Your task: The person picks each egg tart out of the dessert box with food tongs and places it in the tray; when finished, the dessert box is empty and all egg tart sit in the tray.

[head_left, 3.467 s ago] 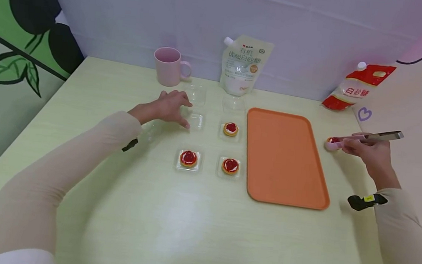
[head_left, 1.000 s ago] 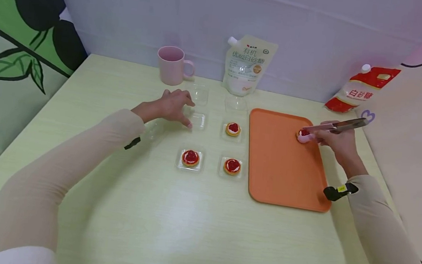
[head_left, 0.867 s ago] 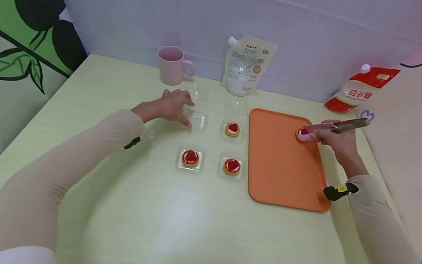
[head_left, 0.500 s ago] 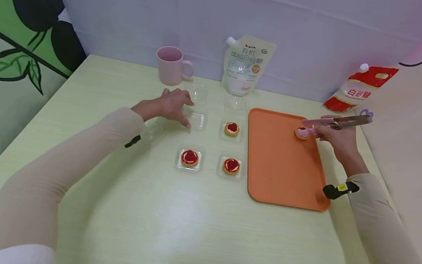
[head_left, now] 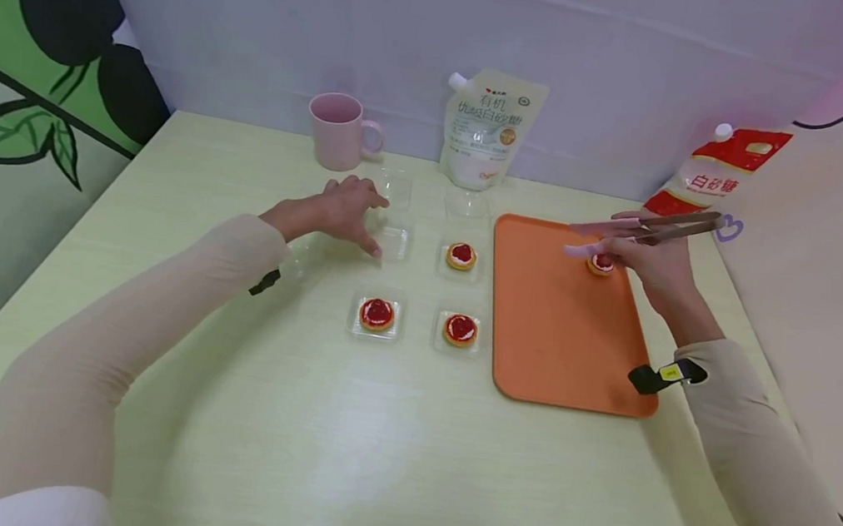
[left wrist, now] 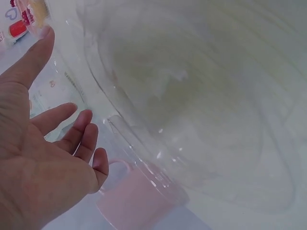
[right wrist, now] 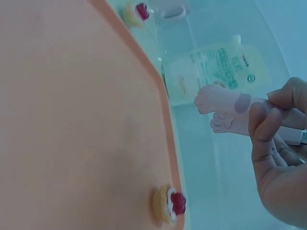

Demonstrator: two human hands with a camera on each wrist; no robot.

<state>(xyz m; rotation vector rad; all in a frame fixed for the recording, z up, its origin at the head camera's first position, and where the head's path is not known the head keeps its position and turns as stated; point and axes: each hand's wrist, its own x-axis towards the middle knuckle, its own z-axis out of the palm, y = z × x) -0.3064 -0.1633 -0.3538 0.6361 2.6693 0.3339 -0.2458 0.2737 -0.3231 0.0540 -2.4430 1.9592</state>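
My right hand grips a pair of tongs with pink paw-shaped tips, which stand apart with nothing between them. They hover over the far right part of the orange tray. On that tray, close under the tongs, sits a small fruit tart with red topping and white cream. My left hand reaches across the table with fingers loosely bent, beside a clear plastic box. In the left wrist view, clear plastic fills much of the picture beyond the fingers.
Left of the tray, three more tarts, including the near left tart, sit in clear boxes with raised lids. A pink mug and a pale sugar pouch stand at the back. A red and white sugar pouch leans at the back right.
The tongs carried the tart from right of the tray onto it, then let it go. They have since risen slightly and moved left. The left hand has stayed in place.
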